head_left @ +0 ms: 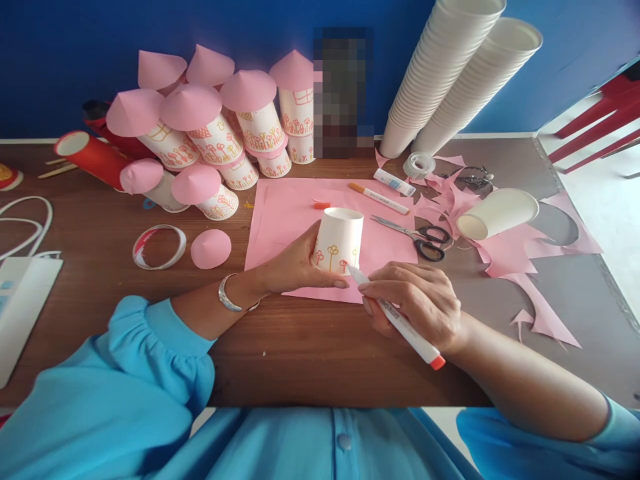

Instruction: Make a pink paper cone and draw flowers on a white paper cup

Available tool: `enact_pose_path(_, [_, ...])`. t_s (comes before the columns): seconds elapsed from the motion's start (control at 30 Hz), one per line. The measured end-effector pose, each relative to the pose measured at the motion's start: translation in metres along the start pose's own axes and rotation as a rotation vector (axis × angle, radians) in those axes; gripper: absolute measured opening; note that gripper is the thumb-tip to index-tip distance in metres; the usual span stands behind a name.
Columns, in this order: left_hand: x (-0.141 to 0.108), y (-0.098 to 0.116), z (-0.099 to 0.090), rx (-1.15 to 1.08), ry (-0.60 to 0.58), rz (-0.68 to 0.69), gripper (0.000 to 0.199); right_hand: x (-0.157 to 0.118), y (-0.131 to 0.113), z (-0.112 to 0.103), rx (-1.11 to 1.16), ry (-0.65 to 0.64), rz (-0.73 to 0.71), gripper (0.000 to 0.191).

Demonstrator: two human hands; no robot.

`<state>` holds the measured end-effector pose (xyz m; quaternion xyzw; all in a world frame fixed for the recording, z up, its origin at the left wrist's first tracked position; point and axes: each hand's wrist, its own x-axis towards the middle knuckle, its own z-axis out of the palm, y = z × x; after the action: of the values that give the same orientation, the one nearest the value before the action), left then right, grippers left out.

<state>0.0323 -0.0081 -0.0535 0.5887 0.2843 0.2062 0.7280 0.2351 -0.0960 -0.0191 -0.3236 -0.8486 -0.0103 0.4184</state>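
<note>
My left hand [310, 263] is closed around a white paper cup [341, 230], held upright above pink paper sheets [285, 213]. Orange and red flowers are drawn along the cup's lower side. Pinched in my right hand [415, 300] is a white marker [407, 333] with a red end, its tip at the cup near a red flower. A small red cap [323, 206] lies behind the cup. Close by on the pink sheets are an orange-ended marker [379, 198] and open scissors [413, 233] with black handles.
Decorated cups with pink cone roofs [190, 107] stand at the back left. Tall stacks of white cups [440, 73] lean at the back right. Pink scraps [520, 250], a lying cup [497, 213] and a glue stick [394, 182] are to the right. A tape roll [137, 250] and pink cone [211, 249] lie left.
</note>
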Motion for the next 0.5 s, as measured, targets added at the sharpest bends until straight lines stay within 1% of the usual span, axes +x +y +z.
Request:
enact_pose_path(0.37, [-0.0007,0.0015,0.0004,-0.007,-0.007,-0.016,0.074,-0.0003,0.0009,-0.0009,-0.018,0.016,0.022,0.017])
enact_pose_path(0.5, [-0.0001,0.0005,-0.0004,-0.020,-0.007,-0.002,0.077,-0.0008,0.0007,-0.0010,-0.029,0.015,0.028,0.017])
